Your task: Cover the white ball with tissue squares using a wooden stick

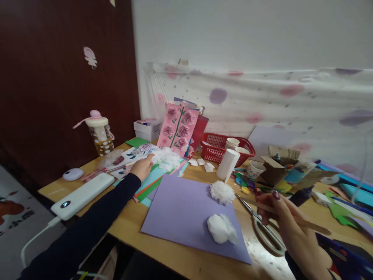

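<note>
My left hand [142,167] reaches out over the colored paper sheets at the back left, fingers stretched. Its fingertips are at the edge of a crumpled white tissue pile [167,158]; whether they touch it I cannot tell. In my right hand [297,225] a flat wooden craft stick [316,225] is pinched between thumb and fingers, above the scissors [266,231]. Between the hands lies a purple paper sheet [180,210]. On its right side sit a ruffled white paper flower [222,192] and a wrapped white tissue ball [220,228].
A white power bank [83,195] with a cable and a bottle [100,134] stand left. Behind are a pink flower card [178,126], a red basket [214,149], a white roll [228,164] and a paper cup [255,169]. A dark blue glue gun [344,254] lies front right.
</note>
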Demonstrator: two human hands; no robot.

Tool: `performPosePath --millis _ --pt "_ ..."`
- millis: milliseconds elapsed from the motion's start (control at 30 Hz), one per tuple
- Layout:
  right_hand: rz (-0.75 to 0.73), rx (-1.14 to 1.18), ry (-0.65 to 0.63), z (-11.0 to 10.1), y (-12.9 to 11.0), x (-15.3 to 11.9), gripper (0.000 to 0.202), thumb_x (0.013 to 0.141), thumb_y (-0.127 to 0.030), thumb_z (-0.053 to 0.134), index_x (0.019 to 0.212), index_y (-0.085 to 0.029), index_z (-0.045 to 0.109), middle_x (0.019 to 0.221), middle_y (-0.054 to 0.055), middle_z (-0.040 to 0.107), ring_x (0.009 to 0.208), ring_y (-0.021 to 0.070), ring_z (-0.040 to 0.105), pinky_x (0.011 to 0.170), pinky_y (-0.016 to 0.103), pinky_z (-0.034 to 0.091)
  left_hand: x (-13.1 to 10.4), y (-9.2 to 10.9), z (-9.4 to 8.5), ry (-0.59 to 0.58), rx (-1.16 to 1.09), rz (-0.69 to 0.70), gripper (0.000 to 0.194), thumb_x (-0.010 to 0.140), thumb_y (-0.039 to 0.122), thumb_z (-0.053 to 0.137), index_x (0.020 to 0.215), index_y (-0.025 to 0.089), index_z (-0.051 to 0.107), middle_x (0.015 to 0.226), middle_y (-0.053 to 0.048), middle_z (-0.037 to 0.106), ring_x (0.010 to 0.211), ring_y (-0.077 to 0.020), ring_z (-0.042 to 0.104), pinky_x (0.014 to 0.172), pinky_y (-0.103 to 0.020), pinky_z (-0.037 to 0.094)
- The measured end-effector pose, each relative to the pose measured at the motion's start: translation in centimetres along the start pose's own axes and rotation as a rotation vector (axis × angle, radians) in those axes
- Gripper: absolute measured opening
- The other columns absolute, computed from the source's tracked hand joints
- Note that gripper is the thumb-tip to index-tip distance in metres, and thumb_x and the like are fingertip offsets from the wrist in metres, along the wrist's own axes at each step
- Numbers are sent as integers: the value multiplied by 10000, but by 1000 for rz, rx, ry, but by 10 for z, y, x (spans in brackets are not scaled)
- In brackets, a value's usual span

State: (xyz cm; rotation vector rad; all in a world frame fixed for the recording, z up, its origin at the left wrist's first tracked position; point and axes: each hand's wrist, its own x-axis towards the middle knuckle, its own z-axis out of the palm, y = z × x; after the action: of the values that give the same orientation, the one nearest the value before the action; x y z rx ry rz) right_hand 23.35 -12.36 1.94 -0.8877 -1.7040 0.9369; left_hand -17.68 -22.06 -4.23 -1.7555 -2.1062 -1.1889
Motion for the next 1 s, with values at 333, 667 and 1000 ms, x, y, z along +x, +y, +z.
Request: performPosePath --millis 333,667,1000 --pt "67 373 -135 30 45 5 470 794 -611 624 626 -180 535 477 -9 584 404 87 511 423 199 412 -12 176 41 -533 -990 -179 497 706 193 703 1171 141 534 925 -79 747 847 -191 716 779 -312 542" --pt "156 449 -189 30 54 2 476 789 -607 631 606 -178 531 473 -5 593 382 85 513 401 199 413 -14 180 90 -460 -972 -333 499 649 168 737 1109 136 547 785 -26 719 765 -182 701 770 -327 517" --pt "182 469 -191 32 56 0 474 783 -604 641 616 -172 543 458 -7 584 385 83 512 409 194 410 -20 181 88 -499 -944 -266 434 707 211 715 1103 138 552 789 -35 725 756 -193 713 774 -335 522"
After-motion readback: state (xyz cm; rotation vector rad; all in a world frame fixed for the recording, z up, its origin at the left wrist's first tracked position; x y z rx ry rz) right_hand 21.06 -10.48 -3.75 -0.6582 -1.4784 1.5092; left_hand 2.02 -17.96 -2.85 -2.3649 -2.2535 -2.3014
